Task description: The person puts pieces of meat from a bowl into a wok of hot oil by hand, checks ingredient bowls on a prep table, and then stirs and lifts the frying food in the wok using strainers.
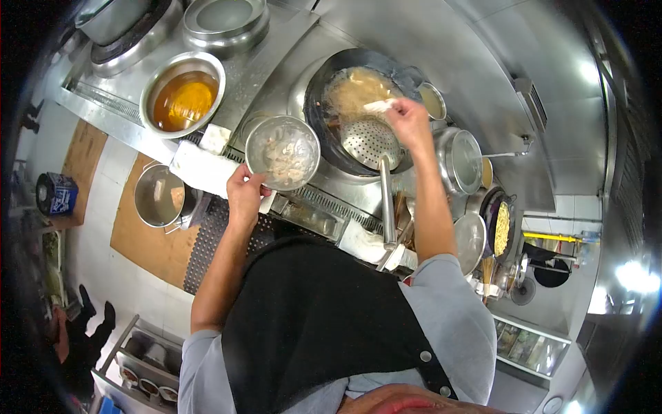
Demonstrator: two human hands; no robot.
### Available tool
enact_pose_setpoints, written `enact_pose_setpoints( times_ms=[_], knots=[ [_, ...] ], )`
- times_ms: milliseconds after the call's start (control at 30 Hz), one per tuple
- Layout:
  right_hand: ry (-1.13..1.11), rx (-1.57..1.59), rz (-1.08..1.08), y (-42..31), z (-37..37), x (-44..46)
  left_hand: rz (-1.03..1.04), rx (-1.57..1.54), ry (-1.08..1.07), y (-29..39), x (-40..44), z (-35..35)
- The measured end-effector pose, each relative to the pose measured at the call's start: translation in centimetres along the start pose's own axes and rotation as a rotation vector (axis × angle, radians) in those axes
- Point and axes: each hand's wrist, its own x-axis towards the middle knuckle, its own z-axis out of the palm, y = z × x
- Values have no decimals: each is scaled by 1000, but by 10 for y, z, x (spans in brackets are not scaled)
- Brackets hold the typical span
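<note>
My left hand (246, 196) grips the near rim of a steel bowl (281, 125) and holds it beside the wok. Pale, wet-looking pieces of food (286, 164) lie in the bowl. Over the black wok (319, 83), my right hand (409, 124) is closed on a whitish piece of food (378, 106), whose exact kind I cannot make out. Foaming, light-brown liquid (362, 86) with pieces in it fills the far part of the wok. A perforated skimmer (370, 140) rests inside, its long handle leaning out over the near edge toward my body.
At the upper left stands a bowl of amber oil (189, 100). A pot (157, 196) sits at the lower left. White cloths (200, 168) lie along the counter front. To the right are a steel pot (463, 160) and a pan of yellow food (502, 228). Another person's legs (93, 331) show far left.
</note>
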Motion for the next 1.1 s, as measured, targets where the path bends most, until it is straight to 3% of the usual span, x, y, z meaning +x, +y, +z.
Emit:
enact_pose_setpoints(
  times_ms=[167,300,400,467,500,567,633,700,767,833,900,967,1100],
  knots=[
    [-58,-565,-95,86,4,67,-16,-22,51,-11,7,0],
    [24,-489,-20,83,1,75,32,-45,22,4,1,5],
    [133,-121,-30,14,1,31,115,-38,-52,21,-5,4],
    [9,-101,-118,-47,25,-20,240,-5,-109,28,-9,3],
    [-151,-111,-19,-81,38,-46,313,6,-147,30,-12,5],
    [-238,-136,-375,-74,86,-71,282,104,-164,44,-25,9],
    [-166,-213,-408,-88,120,-93,504,237,-223,43,-32,10],
    [45,-284,-379,-108,139,-113,578,265,-244,36,-37,8],
    [-28,-377,-358,-89,160,-128,604,382,-233,31,-38,1],
    [-102,-477,-327,-79,164,-143,581,413,-263,28,-46,-7],
    [-195,-460,-327,-78,160,-157,317,318,-270,31,-55,-9],
    [-147,-436,-342,-76,150,-155,327,177,-264,17,-45,-13],
    [-133,-180,-108,-63,101,-120,166,189,-187,16,-33,-18]
  ],
)
